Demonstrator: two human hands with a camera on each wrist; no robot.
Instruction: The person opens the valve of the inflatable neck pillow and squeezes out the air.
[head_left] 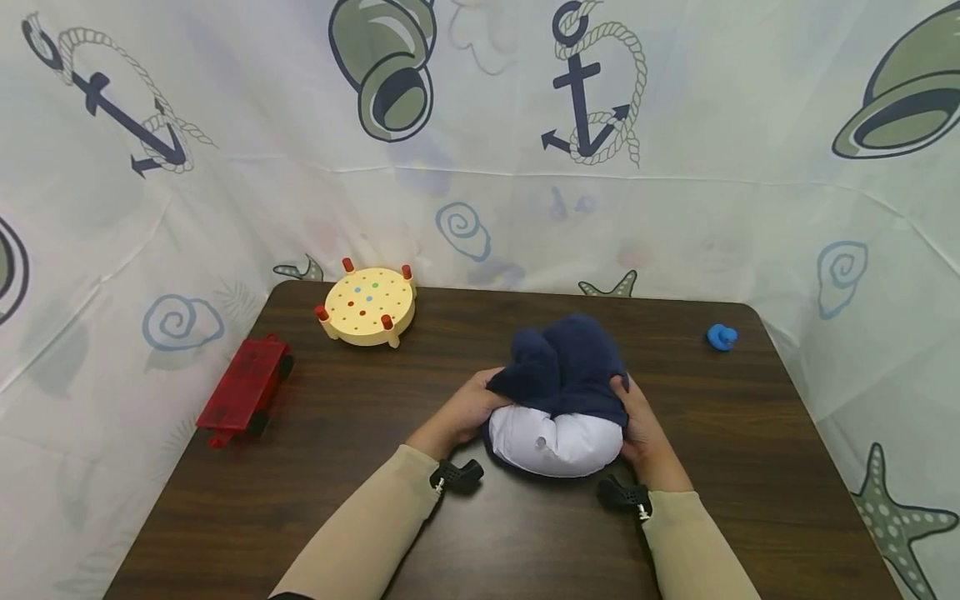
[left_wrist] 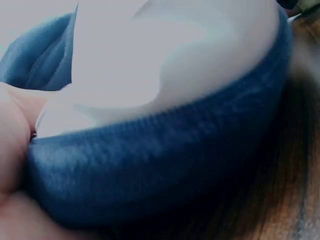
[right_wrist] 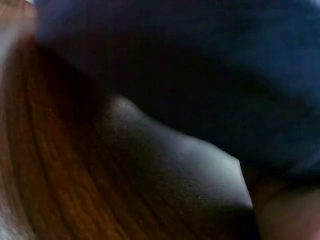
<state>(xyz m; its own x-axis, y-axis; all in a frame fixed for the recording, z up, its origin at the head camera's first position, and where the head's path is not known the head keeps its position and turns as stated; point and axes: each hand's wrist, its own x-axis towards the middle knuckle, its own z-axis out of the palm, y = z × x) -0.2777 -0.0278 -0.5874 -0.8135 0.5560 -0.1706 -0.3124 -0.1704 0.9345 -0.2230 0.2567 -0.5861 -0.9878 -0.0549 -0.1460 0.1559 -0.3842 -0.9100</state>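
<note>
A dark wooden table (head_left: 300, 467) carries three loose things. A round yellow peg board (head_left: 367, 305) with red pegs at its rim and coloured dots on top stands near the table's far left corner. A red toy car (head_left: 243, 390) lies at the table's left edge, nearer than the peg board and a little apart from it. A small blue toy (head_left: 722, 337) sits near the table's far right corner. Behind the table hangs a pale curtain (head_left: 480, 125) printed with anchors, shells and starfish.
</note>
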